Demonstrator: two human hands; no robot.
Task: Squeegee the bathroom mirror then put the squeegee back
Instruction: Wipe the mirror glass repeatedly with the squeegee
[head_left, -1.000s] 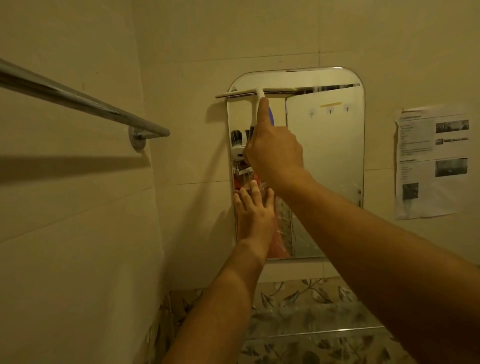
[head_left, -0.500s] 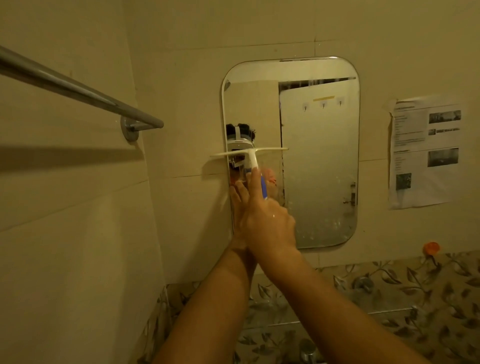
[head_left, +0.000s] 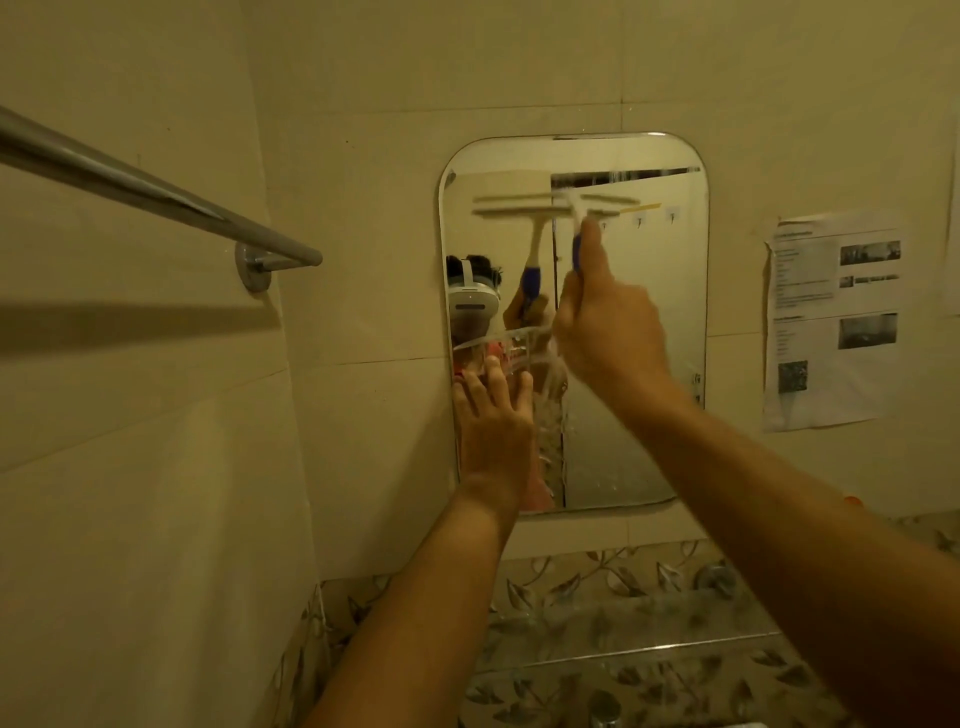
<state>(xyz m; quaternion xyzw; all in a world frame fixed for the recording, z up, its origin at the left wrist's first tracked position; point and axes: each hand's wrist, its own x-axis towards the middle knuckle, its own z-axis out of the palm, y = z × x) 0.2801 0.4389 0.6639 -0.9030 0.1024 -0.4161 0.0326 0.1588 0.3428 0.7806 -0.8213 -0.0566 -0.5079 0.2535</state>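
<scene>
A rounded rectangular mirror (head_left: 644, 364) hangs on the beige tiled wall. My right hand (head_left: 608, 322) grips the blue handle of a white squeegee (head_left: 597, 200), whose blade lies blurred near the mirror's top, around the middle; its reflection shows just left of it. My left hand (head_left: 493, 421) rests flat with straight fingers on the mirror's lower left part. Water streaks and droplets cover the glass between the two hands.
A chrome towel bar (head_left: 156, 192) juts from the left wall at head height. A printed paper sheet (head_left: 831, 317) is stuck on the wall right of the mirror. Leaf-patterned tiles and a glass shelf edge (head_left: 649, 652) lie below, with something orange (head_left: 852, 501) at the right.
The squeegee went from the mirror's top left down to mid-height, then back up to the top, now further right. My left hand has stayed on the lower left glass.
</scene>
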